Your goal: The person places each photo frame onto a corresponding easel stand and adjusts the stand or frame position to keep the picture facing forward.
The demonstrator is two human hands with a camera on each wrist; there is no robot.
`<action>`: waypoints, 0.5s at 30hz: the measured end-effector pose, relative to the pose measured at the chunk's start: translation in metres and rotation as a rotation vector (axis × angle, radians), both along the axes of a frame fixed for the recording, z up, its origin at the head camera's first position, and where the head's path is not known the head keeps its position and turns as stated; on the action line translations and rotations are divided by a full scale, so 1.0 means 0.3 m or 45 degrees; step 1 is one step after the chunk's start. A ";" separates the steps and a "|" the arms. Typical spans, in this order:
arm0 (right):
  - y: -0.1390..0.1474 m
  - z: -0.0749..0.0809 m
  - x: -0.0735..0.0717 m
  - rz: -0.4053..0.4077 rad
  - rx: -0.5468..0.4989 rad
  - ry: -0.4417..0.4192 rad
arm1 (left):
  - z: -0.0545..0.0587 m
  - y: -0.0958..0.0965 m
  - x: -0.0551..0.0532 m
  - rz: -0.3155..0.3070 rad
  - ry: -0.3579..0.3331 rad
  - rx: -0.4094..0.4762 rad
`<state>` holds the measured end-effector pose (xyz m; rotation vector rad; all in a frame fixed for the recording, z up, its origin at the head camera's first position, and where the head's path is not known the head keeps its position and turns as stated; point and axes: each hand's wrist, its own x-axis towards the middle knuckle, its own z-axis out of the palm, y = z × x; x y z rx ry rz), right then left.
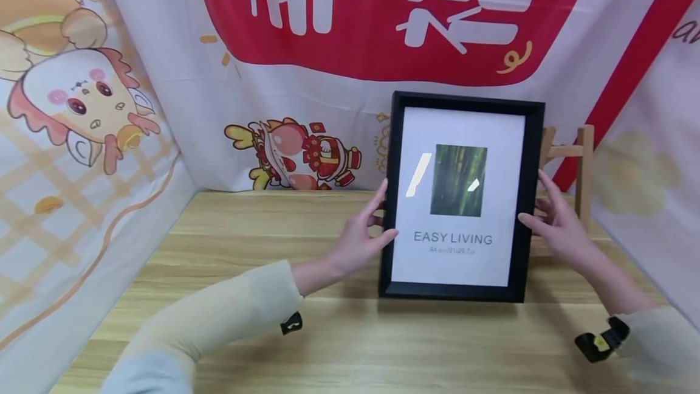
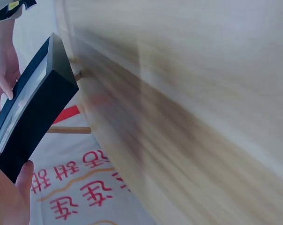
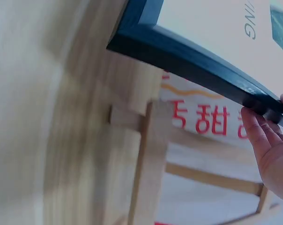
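A black picture frame (image 1: 387, 272) is held nearly upright over the table, facing me. Behind its glass are a white sheet reading "EASY LIVING" and a small green forest picture (image 1: 458, 180). My left hand (image 1: 355, 239) grips the left side, thumb on the front edge and fingers behind. On the opposite side my right hand (image 1: 560, 230) pinches the edge the same way. The right wrist view shows its fingers (image 3: 257, 133) against the frame's outer side. In the left wrist view, the lower corner of the picture frame (image 2: 62, 75) hangs apart from the tabletop.
Just behind the picture frame, at the right, stands a wooden stand (image 1: 584, 169), partly hidden by it. The wood-grain table (image 1: 246, 248) meets printed white cloth walls at the back (image 1: 339, 78), left (image 1: 71, 199) and right (image 1: 640, 199).
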<state>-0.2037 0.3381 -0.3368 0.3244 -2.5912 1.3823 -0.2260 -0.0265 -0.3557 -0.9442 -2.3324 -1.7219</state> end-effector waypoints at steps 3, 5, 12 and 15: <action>0.041 0.015 -0.008 -0.032 0.002 0.053 | 0.015 0.049 -0.007 0.002 0.032 0.004; 0.068 0.026 -0.014 -0.049 0.001 0.099 | 0.021 0.082 -0.018 -0.007 0.069 0.014; 0.161 0.064 -0.042 -0.043 -0.126 0.235 | 0.030 0.201 -0.053 -0.046 0.199 0.074; 0.204 0.082 -0.049 -0.039 -0.189 0.234 | 0.034 0.253 -0.065 -0.042 0.245 0.077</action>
